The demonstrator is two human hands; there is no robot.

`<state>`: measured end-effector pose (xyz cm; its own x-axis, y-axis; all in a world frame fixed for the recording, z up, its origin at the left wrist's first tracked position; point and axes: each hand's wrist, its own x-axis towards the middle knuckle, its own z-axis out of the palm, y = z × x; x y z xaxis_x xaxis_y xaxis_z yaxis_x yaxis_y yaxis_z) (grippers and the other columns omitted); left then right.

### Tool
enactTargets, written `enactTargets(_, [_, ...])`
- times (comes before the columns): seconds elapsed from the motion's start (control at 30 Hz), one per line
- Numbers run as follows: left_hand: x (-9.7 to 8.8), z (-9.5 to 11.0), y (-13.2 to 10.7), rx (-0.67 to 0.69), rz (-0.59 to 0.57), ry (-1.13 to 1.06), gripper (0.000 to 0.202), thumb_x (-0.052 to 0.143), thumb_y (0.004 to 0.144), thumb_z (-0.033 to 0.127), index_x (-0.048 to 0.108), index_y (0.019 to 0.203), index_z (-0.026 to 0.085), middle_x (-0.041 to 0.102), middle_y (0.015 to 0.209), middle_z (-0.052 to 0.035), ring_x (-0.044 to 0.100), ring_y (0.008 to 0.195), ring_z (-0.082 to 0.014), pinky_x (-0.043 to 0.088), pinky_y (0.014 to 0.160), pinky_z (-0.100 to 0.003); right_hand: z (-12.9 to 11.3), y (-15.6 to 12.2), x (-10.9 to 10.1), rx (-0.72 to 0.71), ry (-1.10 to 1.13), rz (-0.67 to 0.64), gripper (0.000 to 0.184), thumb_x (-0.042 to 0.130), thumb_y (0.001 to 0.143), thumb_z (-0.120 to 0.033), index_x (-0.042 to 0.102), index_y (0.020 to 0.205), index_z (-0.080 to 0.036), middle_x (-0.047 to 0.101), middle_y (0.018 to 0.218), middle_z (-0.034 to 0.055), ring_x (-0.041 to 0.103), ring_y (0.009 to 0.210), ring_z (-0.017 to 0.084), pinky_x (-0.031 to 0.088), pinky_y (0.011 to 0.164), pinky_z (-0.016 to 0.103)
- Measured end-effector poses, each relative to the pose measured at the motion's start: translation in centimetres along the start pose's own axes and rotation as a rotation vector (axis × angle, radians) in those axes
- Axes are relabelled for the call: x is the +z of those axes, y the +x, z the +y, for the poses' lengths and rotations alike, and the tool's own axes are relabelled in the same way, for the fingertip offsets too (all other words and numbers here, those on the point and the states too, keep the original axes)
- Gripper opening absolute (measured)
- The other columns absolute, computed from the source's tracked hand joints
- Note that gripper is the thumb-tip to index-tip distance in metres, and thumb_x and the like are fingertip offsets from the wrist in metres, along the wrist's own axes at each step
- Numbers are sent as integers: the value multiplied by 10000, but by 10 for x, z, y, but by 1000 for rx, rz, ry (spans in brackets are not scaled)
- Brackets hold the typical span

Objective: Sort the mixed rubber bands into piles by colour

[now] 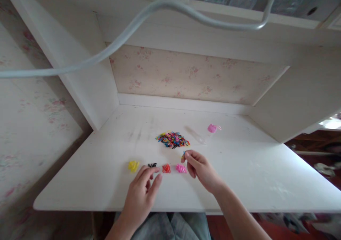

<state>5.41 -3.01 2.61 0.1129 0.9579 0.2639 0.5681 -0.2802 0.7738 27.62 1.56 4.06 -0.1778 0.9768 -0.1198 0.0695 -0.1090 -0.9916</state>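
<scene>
My right hand (199, 167) pinches a few small rubber bands (183, 156), bluish and yellow, between thumb and fingertips. It is above the table, just right of a pink pile of bands (181, 168). My left hand (144, 188) has its thumb and index finger apart, nothing visible between them, and partly covers a black pile of bands (152, 165). To its left lies a yellow pile (133, 166); a red pile (166, 168) sits between the two hands. Farther back is a larger heap of mixed-colour rubber bands (173, 139).
Behind the right hand lie a clear plastic tube or bag (197, 136), hard to make out, and a pink-topped item (212, 128). The white table (87, 176) is bounded by side panels and a back wall. A pale cable (128, 32) crosses overhead below a shelf.
</scene>
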Motion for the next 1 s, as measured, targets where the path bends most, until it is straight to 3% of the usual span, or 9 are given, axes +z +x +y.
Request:
enactTargets(0.1, [16,23,3,12,-101,-105,252,473,883,342,599,1064,220,608,901,-34,542,610,-92,471,565,-199,4,-25,27,58,98,-88,361,462,879,-528,531,798,-183,390,425,-89,289,355,39,173,387,192])
enactTargets(0.17, [26,27,1,26,-116,-144,224,469,887,330,620,1015,225,615,916,-37,565,670,-105,478,599,-202,12,-36,38,80,131,-70,366,461,877,-536,507,784,-185,377,420,-98,277,341,35,167,377,189])
enactTargets(0.4, [36,16,-17,23,-113,-122,191,463,894,301,633,894,214,587,804,-16,557,661,-101,455,589,-192,31,-53,46,103,158,-8,370,467,861,-559,496,837,-191,355,426,-107,257,358,37,158,366,174])
enactTargets(0.5, [37,13,-20,2,-84,-97,202,455,899,300,636,884,210,577,781,-13,555,657,-99,452,590,-192,35,-55,46,117,173,83,364,444,864,-570,485,875,-208,313,420,-116,213,366,49,149,363,176])
enactTargets(0.57, [36,9,-20,-6,-74,-83,206,459,897,300,644,905,209,583,787,-16,556,652,-99,453,584,-191,39,-53,41,54,90,202,353,451,865,-555,512,871,-207,367,478,-91,253,396,57,193,377,181])
enactTargets(0.67, [33,0,-20,8,-42,-47,207,480,886,304,652,949,207,602,819,-25,548,630,-96,456,578,-194,46,-49,21,-115,-240,442,358,470,865,-515,605,816,-187,546,711,4,405,500,75,325,472,206])
enactTargets(0.77, [28,-12,-20,19,7,-4,215,498,876,309,651,985,204,612,844,-31,532,601,-88,458,587,-202,56,-46,-4,-140,-552,616,385,458,867,-508,674,811,-193,598,828,31,456,517,82,371,545,226])
enactTargets(0.87, [22,-21,-19,14,44,41,225,500,874,314,650,1000,203,619,876,-38,528,599,-88,462,599,-208,63,-44,-20,-96,-729,679,396,461,853,-530,703,803,-221,620,798,14,479,503,85,376,572,230])
enactTargets(1.0, [15,-28,-20,1,76,99,245,493,877,320,642,1034,205,621,886,-37,530,602,-90,465,606,-214,66,-39,-26,-51,-797,690,407,455,848,-548,715,770,-246,633,782,0,511,512,90,371,570,229])
